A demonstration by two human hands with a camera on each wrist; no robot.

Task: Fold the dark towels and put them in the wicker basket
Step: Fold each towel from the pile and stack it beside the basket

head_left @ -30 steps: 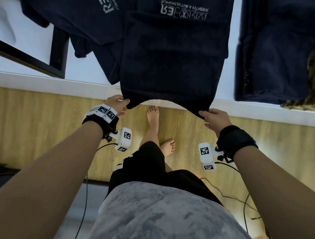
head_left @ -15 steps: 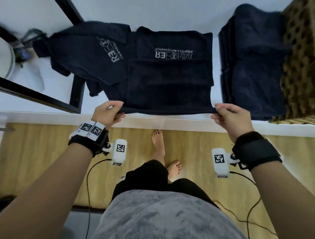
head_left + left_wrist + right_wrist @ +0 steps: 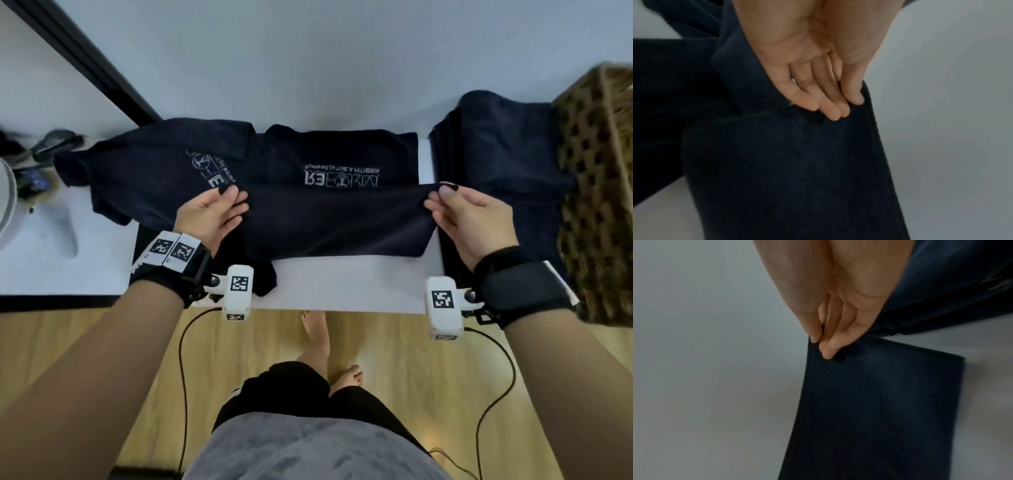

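A dark navy towel (image 3: 337,219) with pale lettering lies on the white table (image 3: 342,287), its near half lifted and carried over toward the lettered far half. My left hand (image 3: 219,212) pinches the towel's left corner (image 3: 838,113) between thumb and fingers. My right hand (image 3: 459,209) pinches the right corner (image 3: 818,347) the same way. A second dark towel (image 3: 147,174) lies crumpled to the left, partly under the first. A pile of folded dark towels (image 3: 496,164) sits at the right, against the wicker basket (image 3: 603,192).
A black frame bar (image 3: 89,65) runs diagonally at the far left. Small objects (image 3: 44,150) and a round white thing (image 3: 7,198) sit at the left edge. Below the table edge are wooden floor, my bare feet (image 3: 318,329) and trailing cables (image 3: 185,359).
Both hands have carried the towel's near edge from below the table edge up over the table and forward, folding it toward the lettering. The view has tilted up, so the basket shows more.
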